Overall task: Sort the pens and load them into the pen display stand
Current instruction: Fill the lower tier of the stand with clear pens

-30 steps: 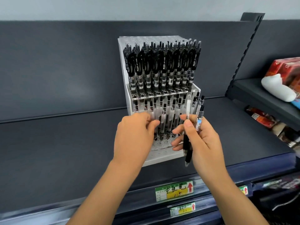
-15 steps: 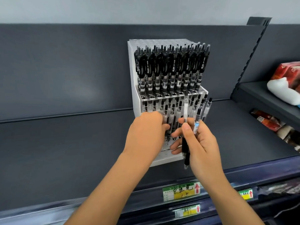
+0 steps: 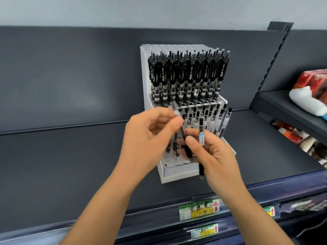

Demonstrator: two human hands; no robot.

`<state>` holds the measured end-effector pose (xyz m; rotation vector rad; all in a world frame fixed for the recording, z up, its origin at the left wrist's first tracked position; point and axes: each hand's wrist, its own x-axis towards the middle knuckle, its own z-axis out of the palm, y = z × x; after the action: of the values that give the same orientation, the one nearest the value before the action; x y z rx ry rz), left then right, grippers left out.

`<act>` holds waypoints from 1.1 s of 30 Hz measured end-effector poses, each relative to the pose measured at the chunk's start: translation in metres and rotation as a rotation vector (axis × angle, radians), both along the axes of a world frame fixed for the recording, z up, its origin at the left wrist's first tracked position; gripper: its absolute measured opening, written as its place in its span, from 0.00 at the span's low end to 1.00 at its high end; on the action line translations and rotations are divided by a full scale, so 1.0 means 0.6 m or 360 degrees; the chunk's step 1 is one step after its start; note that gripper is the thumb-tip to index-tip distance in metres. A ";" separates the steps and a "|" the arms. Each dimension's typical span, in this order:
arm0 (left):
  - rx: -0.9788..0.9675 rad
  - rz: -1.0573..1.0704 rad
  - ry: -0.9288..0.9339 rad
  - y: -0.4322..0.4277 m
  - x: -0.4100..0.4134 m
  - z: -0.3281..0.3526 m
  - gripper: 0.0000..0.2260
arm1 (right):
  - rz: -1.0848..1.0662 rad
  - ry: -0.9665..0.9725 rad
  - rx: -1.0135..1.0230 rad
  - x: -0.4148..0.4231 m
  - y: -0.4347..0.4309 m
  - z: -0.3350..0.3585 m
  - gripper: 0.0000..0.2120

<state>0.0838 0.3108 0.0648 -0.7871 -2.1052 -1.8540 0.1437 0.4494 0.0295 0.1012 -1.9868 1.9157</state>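
Loading step in hand. In front of the stand [image 3: 177, 176], the left hand [image 3: 150, 137] pinched one pen [image 3: 175, 112], tilted and blurred. The right hand [image 3: 215, 160] gripped a second pen [image 3: 201, 137] upright. Next move, on judgement: line the tip up over an empty hole [image 3: 175, 160] in the stand's front tier and lower it straight.

This is a shop: dark grey retail shelving [image 3: 70, 156] runs across, with a slotted upright [image 3: 272, 68] at two o'clock and handwritten price labels [image 3: 199, 209] clipped to the shelf edge at six o'clock. A pen display stand [image 3: 144, 76] packed with identical black pens [image 3: 189, 75] stands at twelve o'clock. Packaged goods [image 3: 311, 80] lie on the neighbouring shelves at three o'clock.
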 end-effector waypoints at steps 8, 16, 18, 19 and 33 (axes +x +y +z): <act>-0.0126 0.0352 0.0255 -0.010 -0.012 -0.013 0.05 | -0.0565 0.0118 0.0044 -0.002 0.019 -0.002 0.20; -0.0654 0.0430 0.0220 0.003 -0.021 -0.047 0.06 | -0.0517 0.0152 0.0110 -0.001 0.021 -0.008 0.15; -0.0727 0.0443 0.0199 0.006 -0.020 -0.053 0.06 | -0.0525 0.0197 0.0149 0.000 0.017 -0.005 0.12; -0.0763 0.0445 0.0197 0.007 -0.020 -0.054 0.06 | -0.0526 0.0209 0.0171 0.000 0.015 -0.004 0.10; -0.1059 0.0421 0.0132 -0.007 -0.020 -0.047 0.08 | -0.0472 0.0220 -0.0004 0.000 -0.006 0.007 0.06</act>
<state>0.0718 0.3064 0.0368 -0.6415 -2.6371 -0.9656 0.1439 0.4455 0.0336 -0.0578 -1.7963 1.6764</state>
